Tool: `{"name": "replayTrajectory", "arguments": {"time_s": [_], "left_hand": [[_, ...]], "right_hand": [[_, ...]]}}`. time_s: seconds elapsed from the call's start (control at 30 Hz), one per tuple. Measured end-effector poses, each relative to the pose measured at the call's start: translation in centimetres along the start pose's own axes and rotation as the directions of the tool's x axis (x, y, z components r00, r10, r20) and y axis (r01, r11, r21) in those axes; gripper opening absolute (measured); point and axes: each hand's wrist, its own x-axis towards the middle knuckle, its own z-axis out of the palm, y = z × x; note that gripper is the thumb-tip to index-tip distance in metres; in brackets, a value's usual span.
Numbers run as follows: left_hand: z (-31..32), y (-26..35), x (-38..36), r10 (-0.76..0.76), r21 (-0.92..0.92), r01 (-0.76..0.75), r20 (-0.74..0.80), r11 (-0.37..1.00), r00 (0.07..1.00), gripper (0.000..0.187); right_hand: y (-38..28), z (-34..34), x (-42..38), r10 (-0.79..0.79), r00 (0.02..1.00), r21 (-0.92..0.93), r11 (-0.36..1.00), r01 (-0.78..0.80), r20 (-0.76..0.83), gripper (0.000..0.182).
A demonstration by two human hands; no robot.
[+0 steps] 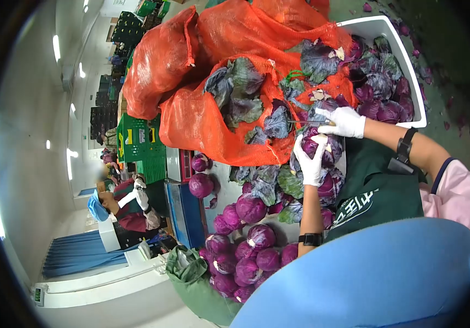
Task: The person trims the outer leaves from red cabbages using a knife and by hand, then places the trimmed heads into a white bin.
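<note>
My left hand (311,159), in a white glove, holds a purple cabbage (309,144) with its fingers spread round it. Just beside it, my right hand (343,122), also gloved, is closed round a knife (303,121) whose thin blade points away over the leaves. Most of the handle is hidden in the glove. Under and around both hands lie loose dark outer leaves (265,183) and more cabbages. An open red mesh sack (191,123) with leaves on it lies beyond the hands.
A white bin (418,98) of leaves stands at my right. Peeled cabbages (251,208) are heaped at my left, by a green sack (207,295). More full red sacks (158,65) and green crates (136,136) stand beyond. A co-worker (131,205) is farther off.
</note>
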Motion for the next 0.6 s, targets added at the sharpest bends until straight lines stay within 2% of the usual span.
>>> {"name": "replayTrajectory", "arguments": {"time_s": [0.07, 0.13, 0.17, 0.2, 0.23, 0.27, 0.33, 0.37, 0.4, 0.47, 0.6], "left_hand": [[-0.7, 0.2, -0.6, -0.016, -0.056, 0.019, 0.054, 0.998, 0.998, 0.079], [-1.8, 0.8, -2.0, -0.025, -0.133, 0.041, 0.123, 0.99, 0.992, 0.087], [-2.6, 0.0, -3.1, -0.018, -0.131, 0.036, 0.132, 0.991, 0.991, 0.089], [-3.2, -0.8, -4.2, -0.012, -0.129, 0.031, 0.141, 0.991, 0.99, 0.091], [-3.6, -0.8, -5.2, -0.038, -0.282, 0.078, 0.147, 0.956, 0.988, 0.091], [-3.8, -0.6, -5.7, -0.025, -0.324, 0.059, 0.11, 0.944, 0.994, 0.09], [-4.7, -2.2, -6.2, -0.103, -0.321, 0.123, 0.077, 0.939, 0.992, 0.09], [-4.9, -2.1, -6.0, -0.176, -0.409, 0.208, 0.116, 0.888, 0.978, 0.087], [-5.0, -1.9, -5.6, -0.175, -0.392, 0.203, 0.108, 0.897, 0.979, 0.085], [-4.5, -2.5, -4.7, -0.156, -0.136, 0.158, 0.027, 0.978, 0.987, 0.085], [-2.7, -2.6, -3.6, -0.001, 0.131, 0.008, -0.05, 0.991, 0.999, 0.091]], "right_hand": [[0.4, 1.6, 0.6, -0.009, 1.0, -0.012, 1.0, 0.009, 0.008, 0.072], [2.3, 3.0, 1.4, -0.012, 0.997, -0.136, 0.991, 0.002, -0.075, 0.066], [3.7, 3.5, 1.6, -0.117, 0.981, -0.134, 0.986, 0.096, -0.152, 0.06], [5.0, 4.1, 1.6, -0.119, 0.979, -0.099, 0.99, 0.103, -0.168, 0.062], [4.2, 2.8, 0.9, -0.159, 0.977, -0.09, 0.985, 0.147, -0.145, 0.064], [2.7, 1.6, -0.1, -0.199, 0.973, -0.077, 0.978, 0.191, -0.114, 0.065], [1.0, 2.7, -1.4, -0.25, 0.966, 0.128, 0.958, 0.257, -0.069, 0.069], [0.4, 3.5, -1.8, -0.265, 0.964, 0.122, 0.956, 0.265, -0.019, 0.071], [-0.1, 4.0, -2.2, -0.236, 0.964, 0.029, 0.972, 0.235, 0.125, 0.077], [-1.8, 4.1, -2.7, -0.147, 0.97, 0.062, 0.989, 0.138, 0.191, 0.084], [-3.1, 2.5, -2.3, -0.147, 0.957, 0.004, 0.989, 0.15, 0.252, 0.087]]}}
